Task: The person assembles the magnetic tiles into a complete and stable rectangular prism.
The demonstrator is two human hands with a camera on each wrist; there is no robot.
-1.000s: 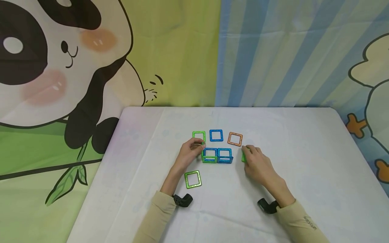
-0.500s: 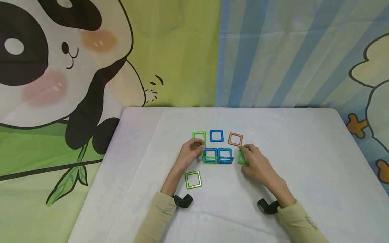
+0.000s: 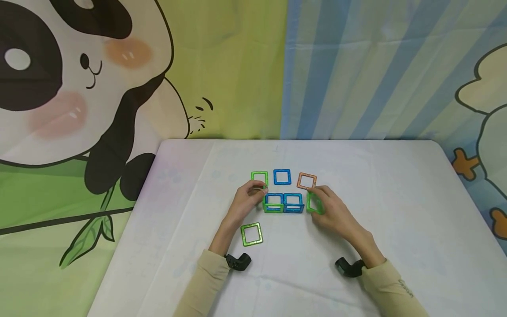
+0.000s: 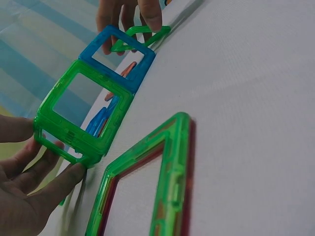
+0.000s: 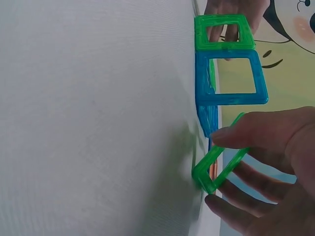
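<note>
A low structure of magnetic tiles (image 3: 283,203) stands at the middle of the table, with blue squares and a green square in it. My left hand (image 3: 246,200) is at its left end, pinching the green end tile (image 4: 56,151) between thumb and fingers. In the left wrist view, a green front tile (image 4: 58,87) and a blue front tile (image 4: 145,70) stand side by side. My right hand (image 3: 336,211) holds a tilted green square tile (image 5: 202,179) by thumb and fingers, just right of the structure. A small gap separates them in the head view.
Behind the structure lie a green tile (image 3: 259,172), a blue tile (image 3: 282,183) and an orange tile (image 3: 299,179). Another green tile (image 3: 251,244) lies in front, near the left forearm. A white cloth (image 3: 356,163) covers the table; a printed curtain (image 3: 237,88) hangs behind it.
My right hand has moved left with its green tile, bringing it close to the structure's right end. More of that tile now shows. The left hand has stayed put.
</note>
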